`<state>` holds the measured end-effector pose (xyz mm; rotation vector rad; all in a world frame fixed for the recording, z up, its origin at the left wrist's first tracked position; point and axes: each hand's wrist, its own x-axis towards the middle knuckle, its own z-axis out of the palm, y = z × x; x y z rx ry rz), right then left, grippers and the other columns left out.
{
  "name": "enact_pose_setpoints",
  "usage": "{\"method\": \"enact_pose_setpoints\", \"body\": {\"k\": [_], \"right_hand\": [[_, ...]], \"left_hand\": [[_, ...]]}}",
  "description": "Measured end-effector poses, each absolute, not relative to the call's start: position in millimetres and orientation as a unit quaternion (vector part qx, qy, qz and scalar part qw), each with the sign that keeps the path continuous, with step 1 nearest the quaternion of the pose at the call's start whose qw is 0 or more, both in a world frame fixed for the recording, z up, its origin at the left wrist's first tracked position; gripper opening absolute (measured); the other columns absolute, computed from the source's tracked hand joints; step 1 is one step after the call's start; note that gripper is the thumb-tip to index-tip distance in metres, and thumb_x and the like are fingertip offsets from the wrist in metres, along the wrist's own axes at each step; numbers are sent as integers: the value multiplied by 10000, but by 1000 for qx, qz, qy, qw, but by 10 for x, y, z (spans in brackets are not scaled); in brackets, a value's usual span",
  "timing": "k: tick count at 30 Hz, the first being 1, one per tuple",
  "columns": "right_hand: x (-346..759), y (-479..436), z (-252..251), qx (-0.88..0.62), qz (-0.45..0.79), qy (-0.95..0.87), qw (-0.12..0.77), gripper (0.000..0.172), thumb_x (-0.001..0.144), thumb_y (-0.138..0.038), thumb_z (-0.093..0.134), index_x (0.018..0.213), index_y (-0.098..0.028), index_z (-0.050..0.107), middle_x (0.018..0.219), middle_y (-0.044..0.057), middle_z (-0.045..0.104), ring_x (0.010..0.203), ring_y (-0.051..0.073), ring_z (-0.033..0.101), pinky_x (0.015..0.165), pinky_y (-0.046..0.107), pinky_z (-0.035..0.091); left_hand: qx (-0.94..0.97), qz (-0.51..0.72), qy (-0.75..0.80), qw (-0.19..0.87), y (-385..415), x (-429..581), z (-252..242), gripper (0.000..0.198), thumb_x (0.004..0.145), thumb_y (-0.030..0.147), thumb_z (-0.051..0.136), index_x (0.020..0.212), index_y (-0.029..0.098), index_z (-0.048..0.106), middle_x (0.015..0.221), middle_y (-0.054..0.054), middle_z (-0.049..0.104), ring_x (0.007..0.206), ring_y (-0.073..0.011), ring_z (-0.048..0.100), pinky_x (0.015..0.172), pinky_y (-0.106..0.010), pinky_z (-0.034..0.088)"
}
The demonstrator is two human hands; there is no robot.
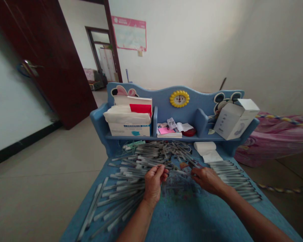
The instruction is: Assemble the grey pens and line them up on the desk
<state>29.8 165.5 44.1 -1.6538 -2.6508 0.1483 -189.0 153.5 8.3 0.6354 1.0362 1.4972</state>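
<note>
My left hand [154,181] is over the middle of the blue table, thumb and fingers pinched together; anything between the fingertips is too small to make out. Off to its right, my right hand [206,178] has its fingers closed on a thin grey tube at the edge of the heap. Many slim translucent tubes with dark ends, like pen barrels, form a loose heap [154,149] at the back. More lie in a fanned pile [123,193] beside my left hand. A tidy row of tubes [233,179] lies beyond my right forearm.
The blue desk [181,215] has a raised back shelf [164,88] bearing a mask box [130,129], small papers [166,130], a yellow toy clock [179,98] and an opened white box [232,119]. A white paper roll [205,146] lies below the shelf.
</note>
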Motion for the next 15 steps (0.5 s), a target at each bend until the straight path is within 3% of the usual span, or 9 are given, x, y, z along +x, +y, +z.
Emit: {"method": "enact_pose_setpoints", "body": {"k": [6, 15], "right_hand": [[224, 1649, 470, -515, 37, -856, 16, 202, 841, -252, 423, 850, -220, 622, 748, 56, 684, 687, 188, 630, 567, 235, 332], [73, 1556, 376, -521, 103, -844, 77, 167, 814, -232, 466, 847, -204, 627, 737, 48, 678, 710, 177, 620, 601, 229, 344]], "left_hand": [[289, 624, 450, 570, 1521, -1868, 78, 327, 582, 383, 738, 717, 116, 606, 569, -17, 637, 439, -76, 515, 418, -167, 369], [418, 557, 498, 516, 1476, -1848, 72, 286, 663, 384, 666, 756, 113, 659, 548, -1, 609, 439, -88, 493, 429, -184, 367]]}}
